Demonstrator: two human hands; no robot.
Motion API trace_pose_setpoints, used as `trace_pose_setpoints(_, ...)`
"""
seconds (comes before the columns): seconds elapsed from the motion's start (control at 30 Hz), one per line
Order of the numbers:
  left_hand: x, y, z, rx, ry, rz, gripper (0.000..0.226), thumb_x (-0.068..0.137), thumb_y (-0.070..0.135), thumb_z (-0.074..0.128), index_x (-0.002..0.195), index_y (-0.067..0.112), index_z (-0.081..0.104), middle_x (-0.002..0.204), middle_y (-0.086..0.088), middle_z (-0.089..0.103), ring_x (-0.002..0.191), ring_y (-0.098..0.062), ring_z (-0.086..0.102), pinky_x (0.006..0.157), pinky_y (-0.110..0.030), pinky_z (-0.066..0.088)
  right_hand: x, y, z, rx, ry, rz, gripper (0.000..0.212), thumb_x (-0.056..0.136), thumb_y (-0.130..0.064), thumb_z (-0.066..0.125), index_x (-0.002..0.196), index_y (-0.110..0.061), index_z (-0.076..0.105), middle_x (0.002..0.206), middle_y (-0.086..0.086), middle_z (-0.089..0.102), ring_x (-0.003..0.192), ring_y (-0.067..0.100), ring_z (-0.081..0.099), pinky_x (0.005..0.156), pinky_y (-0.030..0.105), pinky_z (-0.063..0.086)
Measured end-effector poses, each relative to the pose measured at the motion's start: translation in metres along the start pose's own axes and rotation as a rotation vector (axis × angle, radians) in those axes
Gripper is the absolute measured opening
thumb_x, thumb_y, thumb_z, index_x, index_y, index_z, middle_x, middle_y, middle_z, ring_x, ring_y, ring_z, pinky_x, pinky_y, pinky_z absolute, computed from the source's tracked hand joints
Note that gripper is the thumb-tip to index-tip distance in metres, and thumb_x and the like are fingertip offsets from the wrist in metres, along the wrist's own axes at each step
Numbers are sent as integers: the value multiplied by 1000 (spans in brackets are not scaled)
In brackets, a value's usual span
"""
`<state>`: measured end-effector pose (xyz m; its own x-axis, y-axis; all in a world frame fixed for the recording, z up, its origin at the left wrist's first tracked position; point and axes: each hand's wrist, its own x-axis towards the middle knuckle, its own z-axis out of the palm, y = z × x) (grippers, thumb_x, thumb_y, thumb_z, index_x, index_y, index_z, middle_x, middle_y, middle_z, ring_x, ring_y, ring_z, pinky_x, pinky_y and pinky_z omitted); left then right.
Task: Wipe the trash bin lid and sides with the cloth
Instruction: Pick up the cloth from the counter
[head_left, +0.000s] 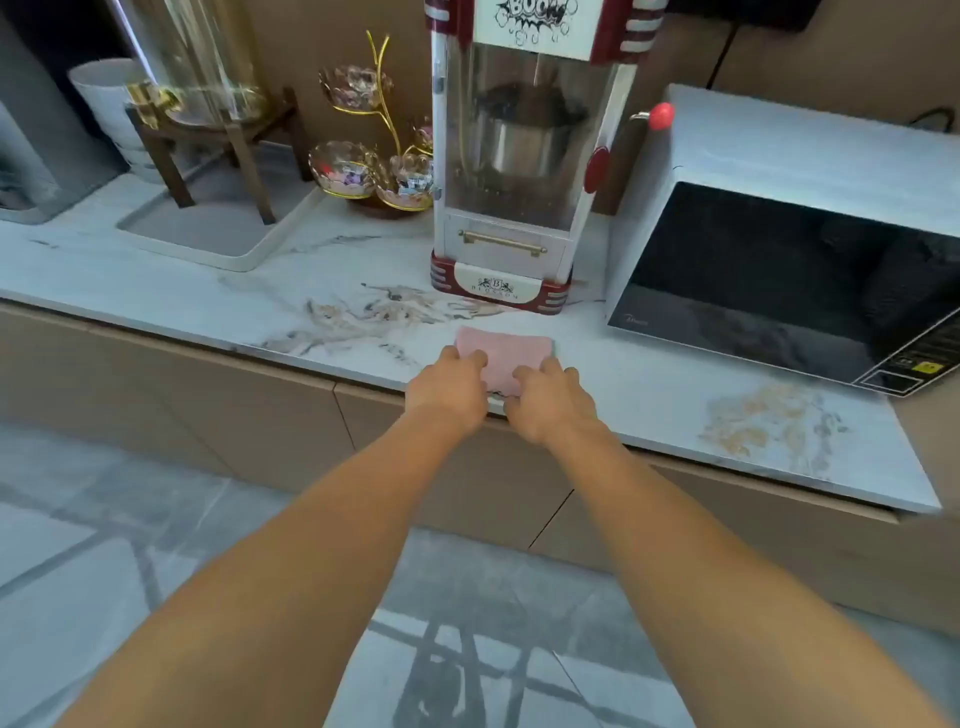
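A folded pink cloth lies flat on the marble countertop, close to its front edge and just in front of the popcorn machine. My left hand rests on the cloth's near left corner, fingers curled over it. My right hand covers the near right corner in the same way. Both hands touch the cloth; it is still lying on the counter. No trash bin shows in this view.
A red and white popcorn machine stands behind the cloth. A microwave sits to the right. Left are glass bowls on a gold stand, a white tray and a drink dispenser on a wooden stand. Tiled floor lies below.
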<state>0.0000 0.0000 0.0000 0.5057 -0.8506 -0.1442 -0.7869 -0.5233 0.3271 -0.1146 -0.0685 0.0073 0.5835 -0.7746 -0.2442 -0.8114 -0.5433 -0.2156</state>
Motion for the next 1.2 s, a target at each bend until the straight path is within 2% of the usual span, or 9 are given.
trace_pose_setpoints(0.2, 44, -7, 40, -131, -25, -138, 43, 104, 32, 40, 147, 31, 42, 147, -16, 37, 124, -39, 49, 95, -46, 44, 36, 23, 44, 94, 78, 69, 37, 107, -39, 41, 133, -26, 63, 147, 17, 41, 122, 39, 38, 94, 45, 44)
trace_pose_setpoints(0.33, 50, -20, 63, -179, 172, -145, 33, 101, 19, 47, 132, 16, 59, 125, -18, 51, 112, -39, 50, 86, -44, 47, 45, 34, 67, 140, 166, 87, 38, 109, -39, 42, 137, -29, 66, 135, 19, 54, 117, 39, 44, 97, 42, 43)
trace_pose_setpoints(0.5, 34, -24, 67, -528, 248, -193, 21, 92, 9, 59, 112, 10, 65, 95, -11, 65, 97, -30, 60, 77, -36, 50, 42, 28, 81, 428, 329, 114, 29, 102, -11, 56, 127, -10, 72, 127, 20, 60, 120, 39, 57, 103, 34, 46)
trace_pose_setpoints(0.7, -17, -39, 74, -991, 231, -369, 20, 86, 1, 67, 96, 19, 66, 101, -7, 65, 85, -15, 62, 64, -16, 47, -5, 6, 98, 752, 438, 178, 30, 90, 10, 55, 107, 0, 77, 121, 19, 64, 97, 28, 68, 84, 9, 41)
trace_pose_setpoints(0.8, -65, -51, 76, -1510, 70, -527, 31, 90, -13, 58, 106, 13, 63, 112, -15, 64, 86, -18, 66, 67, -23, 56, -45, 0, 113, 918, 421, 265, 31, 87, 13, 55, 101, 0, 79, 117, 16, 69, 77, 9, 64, 71, -5, 39)
trace_pose_setpoints(0.87, -106, -63, 78, -1656, -61, -581, 53, 91, -19, 47, 130, 15, 56, 125, -14, 59, 92, -22, 63, 74, -32, 55, -80, -2, 126, 972, 355, 294, 32, 88, 12, 56, 101, -4, 80, 117, 14, 71, 89, 18, 69, 80, 7, 47)
trace_pose_setpoints(0.93, -155, -74, 79, -1641, -158, -600, 70, 90, -20, 42, 143, 24, 50, 134, -10, 54, 97, -24, 61, 76, -35, 52, -123, -5, 140, 984, 298, 283, 31, 91, 9, 57, 102, -6, 82, 115, 10, 69, 103, 26, 67, 85, 16, 47)
trace_pose_setpoints(1.07, -291, -86, 82, -1592, -132, -636, 71, 88, -18, 43, 135, 33, 58, 130, -8, 57, 92, -22, 58, 70, -34, 50, -237, -16, 175, 977, 230, 263, 37, 87, 11, 58, 107, -9, 82, 115, 3, 68, 98, 18, 60, 65, -4, 40)
trace_pose_setpoints(1.2, -469, -98, 87, -1575, -73, -632, 74, 88, -17, 42, 137, 37, 55, 129, -5, 58, 94, -21, 59, 69, -32, 50, -395, -37, 209, 995, 165, 224, 40, 85, 9, 58, 109, -12, 82, 104, 7, 68, 87, 20, 60, 64, 13, 46)
